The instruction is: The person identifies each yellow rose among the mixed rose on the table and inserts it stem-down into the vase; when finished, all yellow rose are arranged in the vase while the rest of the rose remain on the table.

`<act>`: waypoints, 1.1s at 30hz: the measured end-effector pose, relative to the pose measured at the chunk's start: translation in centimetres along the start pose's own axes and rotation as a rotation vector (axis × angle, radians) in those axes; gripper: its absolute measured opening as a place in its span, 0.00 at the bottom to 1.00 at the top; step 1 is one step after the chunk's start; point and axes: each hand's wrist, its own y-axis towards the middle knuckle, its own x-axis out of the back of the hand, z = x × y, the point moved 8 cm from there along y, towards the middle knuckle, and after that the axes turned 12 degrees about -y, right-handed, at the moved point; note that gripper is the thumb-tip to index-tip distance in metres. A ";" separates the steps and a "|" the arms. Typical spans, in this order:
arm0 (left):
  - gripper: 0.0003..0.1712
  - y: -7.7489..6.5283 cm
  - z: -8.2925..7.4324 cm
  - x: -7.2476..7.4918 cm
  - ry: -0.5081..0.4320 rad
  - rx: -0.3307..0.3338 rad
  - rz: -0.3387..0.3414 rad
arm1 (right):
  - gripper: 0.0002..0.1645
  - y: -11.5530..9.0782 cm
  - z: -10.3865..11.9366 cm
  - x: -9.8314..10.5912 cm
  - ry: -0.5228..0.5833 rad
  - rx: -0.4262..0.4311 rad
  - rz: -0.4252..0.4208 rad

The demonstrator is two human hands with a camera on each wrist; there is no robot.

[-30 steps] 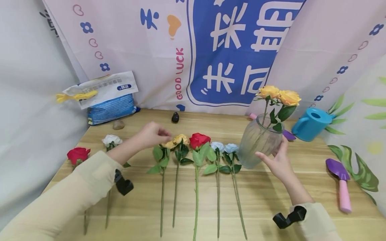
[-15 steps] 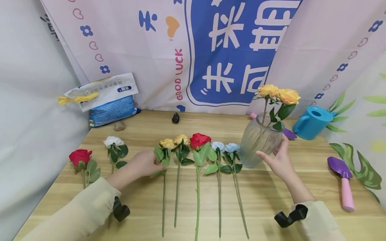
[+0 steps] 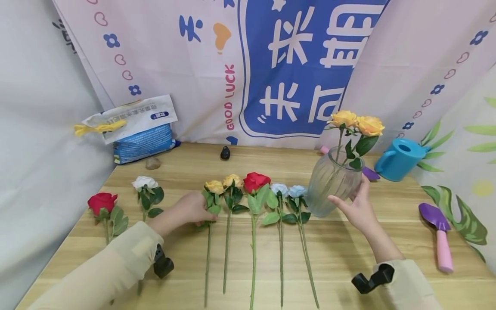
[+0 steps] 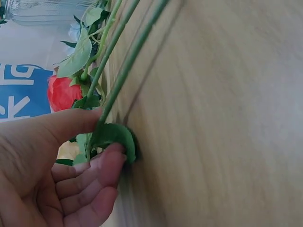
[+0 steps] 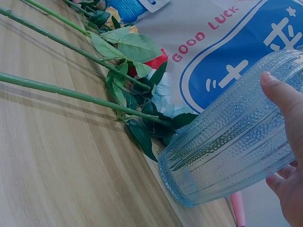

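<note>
My left hand (image 3: 190, 209) pinches the stem of a yellow rose (image 3: 214, 186) just under its bloom. In the left wrist view the thumb and fingers (image 4: 111, 163) close around the green stem (image 4: 128, 66) and a leaf. Two yellow roses (image 3: 356, 122) stand in a ribbed clear glass vase (image 3: 329, 189), which my right hand (image 3: 360, 206) grips from its right side. Beside the pinched flower lie another yellow rose (image 3: 232, 180), a red rose (image 3: 256, 182) and two pale blue roses (image 3: 297, 191), stems toward me.
A red rose (image 3: 102, 203) and a white rose (image 3: 145, 182) lie at the left. Behind them are a blue and white packet (image 3: 143, 140) and a stone (image 3: 153, 162). A blue watering can (image 3: 399, 161) and a purple shovel (image 3: 435, 219) are at right; a black pebble (image 3: 225, 153) sits at the back.
My left hand has come down from above the yellow blooms to the nearest yellow rose's stem and now pinches it. The right hand stays on the vase.
</note>
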 end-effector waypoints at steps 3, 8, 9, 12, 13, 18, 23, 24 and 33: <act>0.25 0.0 0.4 0.1 -0.070 0.017 0.009 | 0.57 0.0 0.1 0.0 0.001 -0.002 0.006; 0.25 -0.3 1.2 0.2 -0.202 0.048 0.025 | 0.57 -0.1 0.2 0.0 0.000 0.000 0.004; 0.25 -0.3 1.4 0.2 -0.224 0.053 0.028 | 0.57 -0.1 0.2 0.0 0.002 0.001 0.003; 0.25 -0.5 1.7 0.2 -0.269 0.064 0.042 | 0.57 -0.1 0.3 0.0 0.008 0.010 0.004; 0.26 -0.5 1.8 0.3 -0.277 0.065 0.046 | 0.57 -0.1 0.3 0.0 0.009 0.012 0.005; 0.22 -0.5 2.2 0.8 -0.300 0.063 0.052 | 0.56 -0.1 0.3 0.0 0.007 0.017 0.005; 0.20 -0.7 1.1 2.2 -0.283 0.021 0.040 | 0.56 -0.1 0.3 0.0 0.010 0.017 0.000; 0.20 -0.7 0.8 2.6 -0.273 0.011 0.037 | 0.56 -0.1 0.3 0.0 0.011 0.020 -0.002; 0.10 0.6 -3.7 6.5 -0.431 -0.076 -0.037 | 0.56 -0.1 0.1 0.0 0.010 0.010 0.004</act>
